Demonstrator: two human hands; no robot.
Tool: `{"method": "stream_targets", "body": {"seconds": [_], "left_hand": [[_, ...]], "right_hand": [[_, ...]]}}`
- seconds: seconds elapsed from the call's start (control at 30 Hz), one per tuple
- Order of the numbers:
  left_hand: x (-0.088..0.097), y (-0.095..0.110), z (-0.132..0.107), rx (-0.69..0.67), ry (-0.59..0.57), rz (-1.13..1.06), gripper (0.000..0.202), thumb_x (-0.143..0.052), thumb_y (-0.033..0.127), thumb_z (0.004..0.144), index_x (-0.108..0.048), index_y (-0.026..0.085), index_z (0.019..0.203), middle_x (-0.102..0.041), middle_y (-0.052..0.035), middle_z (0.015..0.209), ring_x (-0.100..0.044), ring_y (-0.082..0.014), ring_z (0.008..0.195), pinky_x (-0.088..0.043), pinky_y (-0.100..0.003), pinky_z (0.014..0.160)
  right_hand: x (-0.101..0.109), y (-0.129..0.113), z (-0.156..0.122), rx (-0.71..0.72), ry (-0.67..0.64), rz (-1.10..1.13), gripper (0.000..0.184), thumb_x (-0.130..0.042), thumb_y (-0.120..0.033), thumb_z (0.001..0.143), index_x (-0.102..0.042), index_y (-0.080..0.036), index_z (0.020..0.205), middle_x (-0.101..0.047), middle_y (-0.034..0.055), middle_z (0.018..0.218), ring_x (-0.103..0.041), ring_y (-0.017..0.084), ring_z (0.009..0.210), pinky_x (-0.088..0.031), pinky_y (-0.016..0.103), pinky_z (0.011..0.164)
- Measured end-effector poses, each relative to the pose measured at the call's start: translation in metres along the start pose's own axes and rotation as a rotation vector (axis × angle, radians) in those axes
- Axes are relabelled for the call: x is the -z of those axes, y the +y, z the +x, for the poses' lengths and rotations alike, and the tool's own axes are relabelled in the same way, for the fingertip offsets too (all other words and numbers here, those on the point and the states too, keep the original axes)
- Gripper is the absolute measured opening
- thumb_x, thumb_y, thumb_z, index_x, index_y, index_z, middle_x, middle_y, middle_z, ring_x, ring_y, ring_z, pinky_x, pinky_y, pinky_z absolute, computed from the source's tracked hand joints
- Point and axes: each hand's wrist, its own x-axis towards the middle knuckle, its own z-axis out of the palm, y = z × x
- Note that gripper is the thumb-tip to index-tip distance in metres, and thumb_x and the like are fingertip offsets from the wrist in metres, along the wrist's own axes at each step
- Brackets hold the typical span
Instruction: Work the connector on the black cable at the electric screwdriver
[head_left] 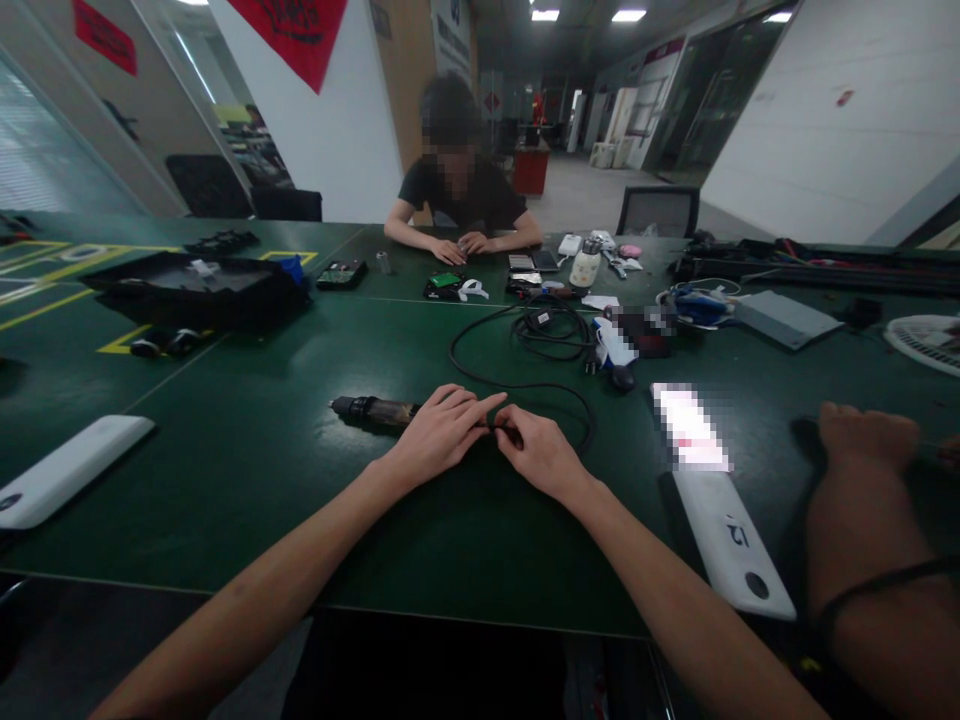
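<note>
A dark electric screwdriver [379,413] lies on the green table, its tip pointing left. My left hand [442,432] is wrapped over its rear end, with the index finger stretched out to the right. Just beside it, my right hand [541,450] is closed in a pinch on the black cable [551,387] where it meets the tool. The fingers partly cover that joint, so I cannot see whether the connector is fully seated. From there the cable loops behind my hands to a coil in mid-table.
White numbered power-bank-like blocks [739,550] [75,470] lie at either side. Another person's forearm [862,500] rests at the right. A person [465,200] sits opposite, handling something small. Behind the cable are a mouse [622,378], a bottle [586,264] and a black tray [195,285].
</note>
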Motion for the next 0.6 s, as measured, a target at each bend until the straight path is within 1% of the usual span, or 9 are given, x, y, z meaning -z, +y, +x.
{"method": "stream_targets", "body": {"seconds": [0.07,0.17,0.23,0.33,0.4,0.47,0.53,0.6], "left_hand": [[0.0021,0.0018,-0.0002,0.002,-0.002,-0.027,0.065,-0.057,0.029,0.103,-0.03,0.025,0.162,-0.069,-0.0067,0.122,-0.061,-0.0248,0.121,-0.039,-0.048,0.115],[0.0035,0.003,-0.0008,-0.028,-0.002,-0.048,0.066,-0.055,0.024,0.102,-0.029,0.025,0.162,-0.069,-0.0076,0.127,-0.061,-0.0244,0.125,-0.039,-0.048,0.115],[0.0029,0.0024,-0.0007,-0.027,-0.001,-0.031,0.064,-0.053,0.022,0.102,-0.03,0.025,0.162,-0.069,-0.0079,0.126,-0.062,-0.0241,0.122,-0.041,-0.048,0.113],[0.0015,0.001,-0.0001,-0.007,0.006,0.001,0.062,-0.056,0.028,0.102,-0.034,0.024,0.16,-0.069,-0.008,0.123,-0.064,-0.0248,0.117,-0.044,-0.048,0.109],[0.001,0.0005,-0.0003,-0.023,0.011,-0.002,0.064,-0.057,0.029,0.102,-0.033,0.024,0.161,-0.068,-0.0085,0.127,-0.062,-0.0251,0.121,-0.043,-0.048,0.111],[0.0005,-0.0001,-0.0008,-0.048,0.014,-0.022,0.065,-0.054,0.026,0.102,-0.03,0.024,0.162,-0.067,-0.0085,0.131,-0.06,-0.0244,0.125,-0.041,-0.048,0.114],[-0.0001,-0.0009,-0.0013,-0.05,0.012,-0.028,0.062,-0.052,0.025,0.103,-0.031,0.025,0.162,-0.068,-0.008,0.129,-0.06,-0.0239,0.125,-0.041,-0.047,0.114],[-0.0005,-0.0014,-0.0012,-0.025,0.008,-0.011,0.059,-0.052,0.027,0.104,-0.034,0.025,0.161,-0.069,-0.0076,0.124,-0.061,-0.0247,0.121,-0.043,-0.047,0.112]], "right_hand": [[0.0001,-0.0003,0.0002,-0.002,0.003,-0.001,0.009,-0.06,-0.017,0.099,-0.06,-0.023,0.106,-0.067,0.0017,0.092,-0.063,0.017,0.075,-0.048,0.028,0.072],[0.0005,-0.0008,0.0005,-0.004,0.005,-0.002,0.01,-0.061,-0.017,0.097,-0.06,-0.022,0.106,-0.067,0.0016,0.091,-0.063,0.017,0.076,-0.048,0.028,0.072],[0.0011,-0.0013,0.0005,-0.003,0.004,-0.003,0.009,-0.061,-0.017,0.097,-0.06,-0.022,0.104,-0.067,0.0016,0.091,-0.063,0.017,0.076,-0.047,0.028,0.072],[0.002,-0.0019,0.0001,-0.001,0.001,-0.002,0.008,-0.062,-0.018,0.097,-0.06,-0.022,0.103,-0.067,0.0018,0.092,-0.063,0.017,0.076,-0.047,0.028,0.07],[0.002,-0.002,-0.0002,-0.002,0.0,-0.002,0.008,-0.061,-0.018,0.098,-0.06,-0.022,0.105,-0.068,0.0019,0.092,-0.063,0.017,0.076,-0.047,0.028,0.07],[0.0017,-0.0019,-0.0003,-0.003,0.001,-0.001,0.01,-0.061,-0.017,0.098,-0.059,-0.022,0.106,-0.068,0.0019,0.093,-0.063,0.017,0.076,-0.046,0.027,0.07],[0.0013,-0.0017,-0.0002,-0.002,0.002,-0.003,0.01,-0.061,-0.017,0.098,-0.059,-0.022,0.106,-0.067,0.0018,0.093,-0.062,0.017,0.076,-0.046,0.028,0.07],[0.0012,-0.0018,0.0,0.0,0.003,-0.005,0.008,-0.061,-0.017,0.098,-0.059,-0.022,0.105,-0.067,0.0017,0.093,-0.062,0.017,0.076,-0.045,0.028,0.07]]}}
